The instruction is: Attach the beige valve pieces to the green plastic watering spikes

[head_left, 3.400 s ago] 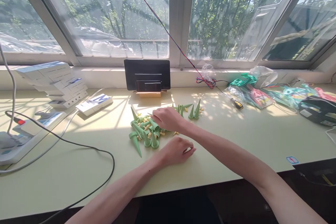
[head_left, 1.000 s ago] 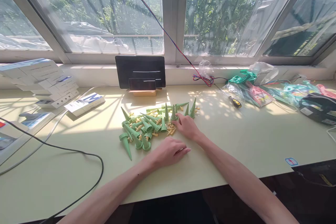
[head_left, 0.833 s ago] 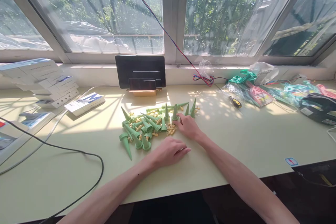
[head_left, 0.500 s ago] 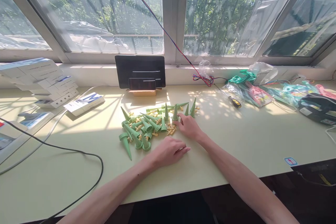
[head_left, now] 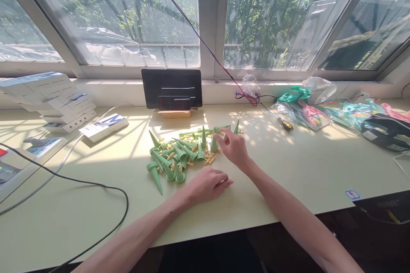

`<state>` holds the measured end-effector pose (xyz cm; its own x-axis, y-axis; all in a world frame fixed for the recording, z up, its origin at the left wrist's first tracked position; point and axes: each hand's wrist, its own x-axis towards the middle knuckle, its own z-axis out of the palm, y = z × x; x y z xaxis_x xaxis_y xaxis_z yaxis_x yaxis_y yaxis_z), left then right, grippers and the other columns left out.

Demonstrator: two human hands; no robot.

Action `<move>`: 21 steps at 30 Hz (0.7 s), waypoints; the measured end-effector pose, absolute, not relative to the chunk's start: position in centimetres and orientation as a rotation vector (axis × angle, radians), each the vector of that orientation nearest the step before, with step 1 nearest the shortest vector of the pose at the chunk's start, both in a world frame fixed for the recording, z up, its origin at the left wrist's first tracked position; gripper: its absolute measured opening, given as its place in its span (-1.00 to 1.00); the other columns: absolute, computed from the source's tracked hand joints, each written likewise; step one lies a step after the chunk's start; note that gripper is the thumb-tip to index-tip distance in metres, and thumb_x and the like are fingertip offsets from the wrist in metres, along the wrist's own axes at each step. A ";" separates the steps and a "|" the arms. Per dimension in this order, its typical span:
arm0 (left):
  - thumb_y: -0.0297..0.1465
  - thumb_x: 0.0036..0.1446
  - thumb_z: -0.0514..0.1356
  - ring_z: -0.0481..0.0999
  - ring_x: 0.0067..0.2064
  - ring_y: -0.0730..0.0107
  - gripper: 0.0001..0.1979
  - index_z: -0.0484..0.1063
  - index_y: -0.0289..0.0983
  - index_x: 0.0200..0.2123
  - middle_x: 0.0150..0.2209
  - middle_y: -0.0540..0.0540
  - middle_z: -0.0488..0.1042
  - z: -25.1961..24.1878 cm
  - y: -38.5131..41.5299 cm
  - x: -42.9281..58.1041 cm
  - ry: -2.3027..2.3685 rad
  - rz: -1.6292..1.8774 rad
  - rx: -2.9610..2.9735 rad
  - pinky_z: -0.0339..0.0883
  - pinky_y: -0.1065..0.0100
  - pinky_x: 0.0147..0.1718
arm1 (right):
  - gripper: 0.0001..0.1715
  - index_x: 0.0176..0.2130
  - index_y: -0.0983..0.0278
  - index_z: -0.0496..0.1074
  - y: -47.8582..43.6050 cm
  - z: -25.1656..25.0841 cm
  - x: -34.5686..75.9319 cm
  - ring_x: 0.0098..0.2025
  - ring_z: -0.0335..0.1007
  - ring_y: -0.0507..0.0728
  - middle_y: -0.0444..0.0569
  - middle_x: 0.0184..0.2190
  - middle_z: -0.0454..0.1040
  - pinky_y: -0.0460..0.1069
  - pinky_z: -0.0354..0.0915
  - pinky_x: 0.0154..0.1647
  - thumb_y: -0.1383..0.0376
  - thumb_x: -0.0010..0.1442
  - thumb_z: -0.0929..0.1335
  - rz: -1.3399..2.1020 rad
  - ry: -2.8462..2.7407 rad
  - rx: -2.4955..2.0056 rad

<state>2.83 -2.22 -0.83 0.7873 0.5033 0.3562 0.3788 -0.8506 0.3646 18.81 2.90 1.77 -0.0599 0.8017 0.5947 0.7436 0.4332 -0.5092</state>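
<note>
My left hand (head_left: 209, 185) rests palm down on the table in front of the pile, its fingers loosely stretched out and nothing visible in them. Farther right, my right hand (head_left: 233, 147) has thumb and forefinger bent around the upper part of an upright green plastic watering spike (head_left: 214, 145); the fingers hide its tip. More green watering spikes (head_left: 181, 153) lie heaped to the left, some standing on their wide ends. Small yellow plastic pieces (head_left: 209, 160) are scattered among them. Another upright spike (head_left: 236, 126) shows behind my right hand.
A tablet (head_left: 173, 83) and a phone (head_left: 174, 103) lean on a small stand at the back. White boxes (head_left: 64, 98) are stacked at left, with a black cable (head_left: 96, 185) nearer. A screwdriver (head_left: 285, 124), plastic bags (head_left: 314, 115) and a black case (head_left: 386, 132) lie at right.
My right hand has risen and shifted slightly right, from the base of the upright spike toward its tip. My left hand stays in place.
</note>
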 end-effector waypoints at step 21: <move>-0.30 0.39 -0.02 0.27 -0.56 0.49 -0.56 0.31 -0.29 -0.56 -0.57 -0.02 0.37 -1.0 -2.1 3.2 0.740 0.666 2.687 0.03 0.36 -0.50 | -0.85 -0.12 0.31 0.46 6.7 8.4 15.0 -0.26 0.45 0.18 0.08 -0.27 0.56 -0.03 0.12 -0.38 0.36 0.26 0.39 -0.031 -2.339 -1.443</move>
